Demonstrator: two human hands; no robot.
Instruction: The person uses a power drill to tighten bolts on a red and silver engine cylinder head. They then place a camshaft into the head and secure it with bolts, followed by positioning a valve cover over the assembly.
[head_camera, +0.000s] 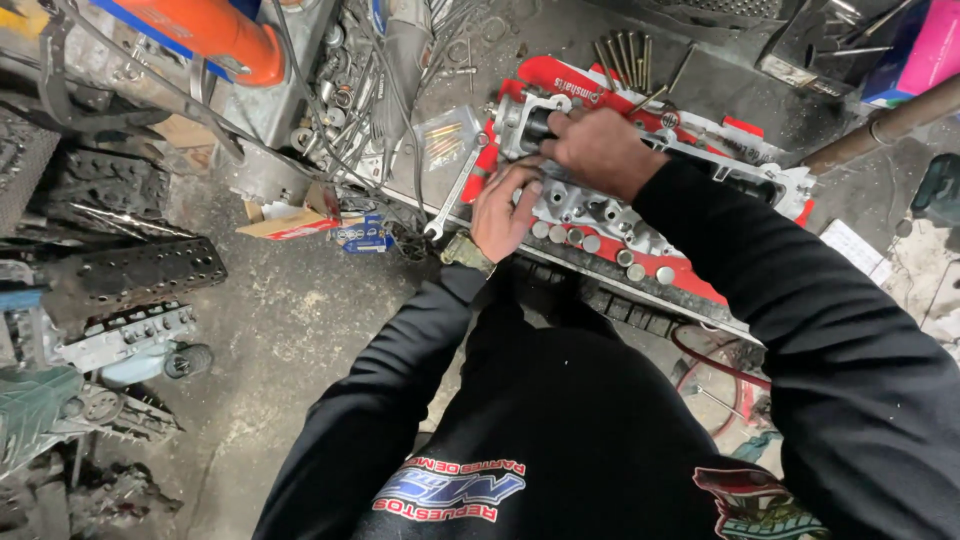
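Black sleeves nearest camera. Far left, orange tool (215, 35) on cluttered bench; wrench (450, 195) lies just left of cylinder head (640, 215). Left hand (505, 210) rests on head's near edge, fingers curled, grip unclear. Right hand (600, 150) is closed round a dark cylindrical tool (537, 125) pressed on head's left end. Likely valve work; steady downward pressure seems needed. Bolts (625, 55) far right.
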